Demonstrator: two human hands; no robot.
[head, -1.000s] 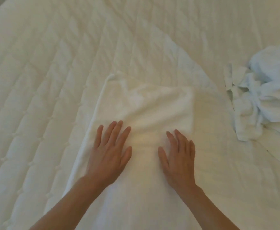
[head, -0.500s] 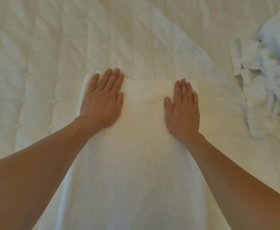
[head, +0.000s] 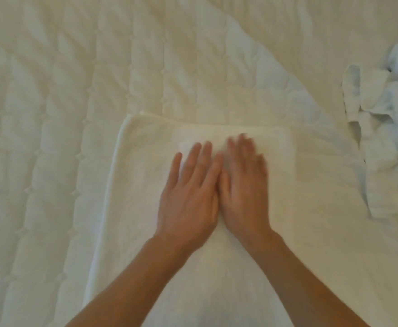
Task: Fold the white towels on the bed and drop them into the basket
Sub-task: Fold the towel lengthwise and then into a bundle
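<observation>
A white towel (head: 141, 175) lies flat on the bed in front of me, laid out in a long strip that runs toward me, its far edge straight. My left hand (head: 189, 194) lies flat on the middle of the towel with its fingers straight and slightly spread. My right hand (head: 244, 185) presses flat right beside it, thumb side touching the left hand; it is blurred by motion. Neither hand holds anything. No basket is in view.
A crumpled heap of white towels (head: 386, 138) lies at the right edge on the quilted white bed cover (head: 75, 114). The cover stretches far to the left and beyond the towel.
Both hands slid from the towel's far corners inward to its middle and now lie side by side. The view shifted a little.
</observation>
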